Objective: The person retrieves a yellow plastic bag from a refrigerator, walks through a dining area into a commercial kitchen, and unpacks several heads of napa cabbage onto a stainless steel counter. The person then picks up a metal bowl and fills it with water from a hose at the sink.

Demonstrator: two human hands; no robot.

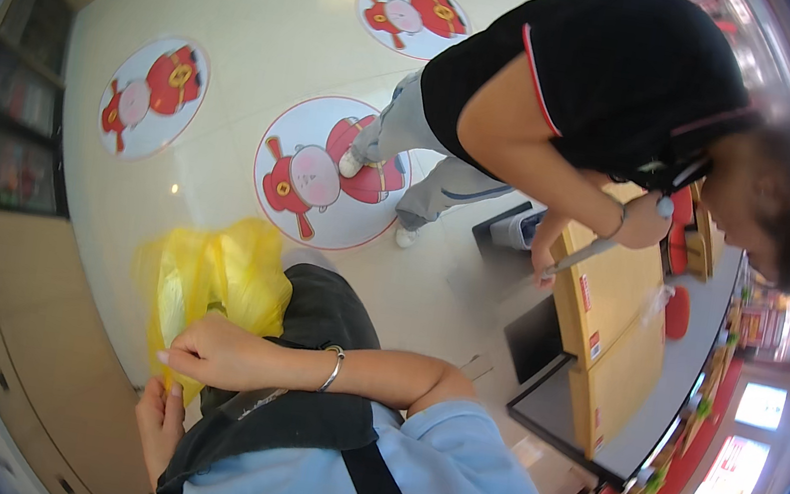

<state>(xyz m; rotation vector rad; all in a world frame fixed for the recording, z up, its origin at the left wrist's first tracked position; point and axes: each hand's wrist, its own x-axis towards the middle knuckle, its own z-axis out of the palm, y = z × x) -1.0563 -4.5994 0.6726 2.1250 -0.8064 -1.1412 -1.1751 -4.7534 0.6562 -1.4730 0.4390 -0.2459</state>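
A yellow plastic bag (255, 273) hangs before me on the left, thin enough that pale contents show through it. What lies inside is too unclear to tell. My right hand (228, 354), with a silver bangle at its wrist, is closed on the bag's gathered upper edge. Just below it, my left hand (160, 422) pinches the yellow film between thumb and fingers. Both hands are close together in front of my dark apron (295, 415), and the bag rests near or against its skirt.
A person in a black shirt (631, 75) bends at the right, holding a long grey handle (583, 257); its lower end is blurred. Wooden tables (627, 348) and a red stool (676, 313) stand there. Cabinets (44, 319) line the left. Round floor stickers (291, 126) mark the tiles.
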